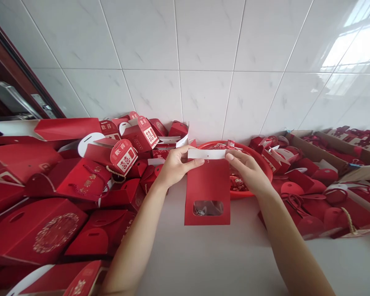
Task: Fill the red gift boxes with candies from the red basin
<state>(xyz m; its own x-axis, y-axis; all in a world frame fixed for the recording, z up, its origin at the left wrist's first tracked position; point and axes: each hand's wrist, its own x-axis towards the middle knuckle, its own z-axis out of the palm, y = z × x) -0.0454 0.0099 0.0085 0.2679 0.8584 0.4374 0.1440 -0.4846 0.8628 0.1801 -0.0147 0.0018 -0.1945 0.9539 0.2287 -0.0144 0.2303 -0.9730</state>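
Observation:
A flat-fronted red paper bag stands upright in the middle, with a clear window near its bottom and a white strip along its top edge. Something small and dark shows through the window. My left hand pinches the left end of the white strip, its thumb across the front. At the strip's right end, my right hand holds the bag with thumb and fingers. Behind the bag is a round red basin with red wrapped pieces in it, partly hidden by the bag and my right hand.
Red gift boxes are piled along the left side. More red boxes and bags lie at the right, beside cardboard boxes of red items. A tiled wall rises behind the pale table.

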